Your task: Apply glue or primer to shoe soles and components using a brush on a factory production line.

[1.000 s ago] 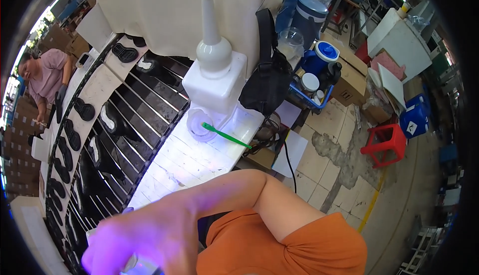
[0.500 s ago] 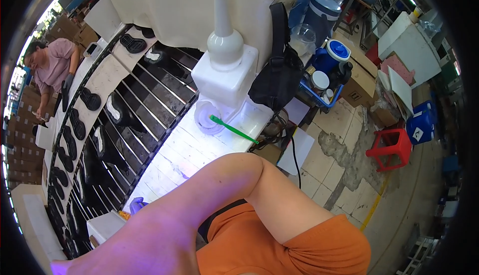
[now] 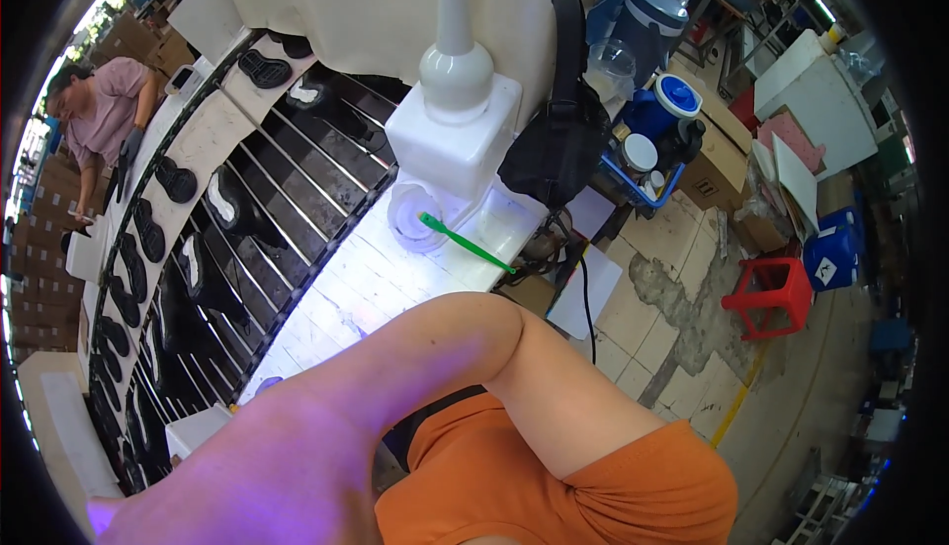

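Note:
My right arm (image 3: 415, 357) is bent, and its forearm crosses close in front of me toward the lower left. At its far end a bright purple sliver (image 3: 102, 513) shows at the picture's edge; the right hand's fingers are out of sight. Past the forearm a small bit of purple glove (image 3: 267, 384), seemingly my left hand, peeks out above the white table (image 3: 346, 288); what it holds is hidden. A green brush (image 3: 470, 244) like a toothbrush leans on the rim of a clear cup (image 3: 410, 219). Beside them stands a white square container (image 3: 450, 145) with a rounded, long-nozzled top.
Black shoe uppers (image 3: 232, 204) lie on a conveyor of metal rods (image 3: 297, 174), with black soles (image 3: 176, 180) along its far strip. A person (image 3: 114, 115) in pink works across it. At right are a black bag (image 3: 554, 155), a blue basket (image 3: 643, 189) and a red stool (image 3: 769, 296).
The view has shifted slightly, and the conveyor's shoes and soles sit a little lower left. Less of the purple glove shows past my forearm. Brush and cup keep their places on the table.

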Demonstrator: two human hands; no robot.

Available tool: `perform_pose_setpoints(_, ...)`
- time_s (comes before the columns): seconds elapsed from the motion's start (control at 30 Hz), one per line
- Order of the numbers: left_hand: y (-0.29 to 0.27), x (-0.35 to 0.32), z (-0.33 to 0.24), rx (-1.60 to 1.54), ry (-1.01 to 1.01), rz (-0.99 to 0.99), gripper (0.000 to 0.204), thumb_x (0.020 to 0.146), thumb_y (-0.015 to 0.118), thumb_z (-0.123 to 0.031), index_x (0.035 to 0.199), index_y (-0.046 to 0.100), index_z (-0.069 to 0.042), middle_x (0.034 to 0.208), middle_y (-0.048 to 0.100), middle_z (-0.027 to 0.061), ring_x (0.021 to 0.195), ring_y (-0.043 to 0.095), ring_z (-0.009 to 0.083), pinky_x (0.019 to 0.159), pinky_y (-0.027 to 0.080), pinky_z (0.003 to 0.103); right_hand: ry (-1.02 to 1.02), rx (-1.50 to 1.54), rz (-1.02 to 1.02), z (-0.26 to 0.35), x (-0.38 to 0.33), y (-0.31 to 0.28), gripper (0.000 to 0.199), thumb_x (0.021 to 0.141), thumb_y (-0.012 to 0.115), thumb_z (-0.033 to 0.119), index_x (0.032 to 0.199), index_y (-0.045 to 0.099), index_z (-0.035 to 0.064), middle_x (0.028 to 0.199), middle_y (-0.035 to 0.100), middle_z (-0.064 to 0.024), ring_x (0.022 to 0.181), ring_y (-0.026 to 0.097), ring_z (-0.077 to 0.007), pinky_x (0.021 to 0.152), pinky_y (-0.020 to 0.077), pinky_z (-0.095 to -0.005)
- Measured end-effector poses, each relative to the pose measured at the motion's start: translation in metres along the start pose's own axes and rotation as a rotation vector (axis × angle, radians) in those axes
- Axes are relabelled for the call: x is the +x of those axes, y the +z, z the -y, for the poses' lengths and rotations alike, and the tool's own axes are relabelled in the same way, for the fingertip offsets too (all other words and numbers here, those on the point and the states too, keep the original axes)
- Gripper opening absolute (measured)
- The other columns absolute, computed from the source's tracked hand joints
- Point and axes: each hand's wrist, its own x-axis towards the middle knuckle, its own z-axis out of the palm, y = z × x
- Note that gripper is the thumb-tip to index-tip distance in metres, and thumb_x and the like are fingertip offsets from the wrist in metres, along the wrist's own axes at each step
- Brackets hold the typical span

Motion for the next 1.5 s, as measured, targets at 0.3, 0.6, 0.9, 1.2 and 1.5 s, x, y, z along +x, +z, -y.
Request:
perform_pose_setpoints(0.3,-0.018,-0.005,0.004,0.015,-0.008,-0.035,0.021,0.096,0.049,-0.023,0.095,0.059,-0.005,0.066,0.044,-0.0002,0.050,0.042,0.0076,0.043,0.033,0.021,0.076,0.020,-0.006,-0.006,0.002,0.001,0.014,0.081,0.065,0.013,0.080,0.068,-0.0008,0.075,0.069,-0.0094,0.071,0.067,-0.0126,0.065,0.0527,-0.0250)
perform_pose_setpoints(0.6,-0.013,-0.014,0.001,-0.026,-0.058,-0.005,0.020,0.096,0.049,-0.023,0.095,0.059,-0.005,0.066,0.044,0.0002,0.049,0.042,0.0081,0.042,0.033,0.022,0.295,-0.136,-0.288,0.016,-0.042,-0.016,0.014,0.084,0.063,0.012,0.082,0.068,-0.0013,0.078,0.070,-0.0104,0.073,0.069,-0.0126,0.066,0.0537,-0.0245)
perform_pose_setpoints(0.9,0.036,-0.028,0.003,-0.221,-0.284,0.071,0.023,0.099,0.046,-0.022,0.096,0.058,-0.003,0.061,0.038,-0.0052,0.048,0.030,0.0014,0.040,0.020,0.019,0.225,-1.668,-1.177,0.195,-0.227,0.016,0.023,0.092,0.059,0.020,0.084,0.059,-0.0016,0.085,0.056,-0.0095,0.072,0.052,-0.0135,0.065,0.0433,-0.0264)
perform_pose_setpoints(1.2,0.086,-0.046,-0.021,-0.118,-0.191,0.295,0.020,0.097,0.048,-0.020,0.093,0.060,-0.004,0.060,0.040,-0.0049,0.049,0.031,0.0017,0.043,0.020,0.020,0.849,-1.931,-1.481,0.177,-0.354,-0.018,0.071,0.080,0.075,0.025,0.140,0.042,0.0057,0.154,0.024,-0.0189,0.143,0.017,-0.0374,0.112,0.0239,-0.0427)
perform_pose_setpoints(1.5,0.091,-0.058,-0.010,-0.132,-0.297,0.335,0.019,0.097,0.049,-0.018,0.092,0.060,-0.004,0.058,0.041,-0.0053,0.049,0.029,0.0006,0.044,0.019,0.019,0.580,-1.710,-1.714,0.265,-0.317,-0.021,0.035,0.090,0.065,0.026,0.105,0.064,-0.0059,0.097,0.065,-0.0056,0.091,0.054,-0.0144,0.087,0.0405,-0.0282)
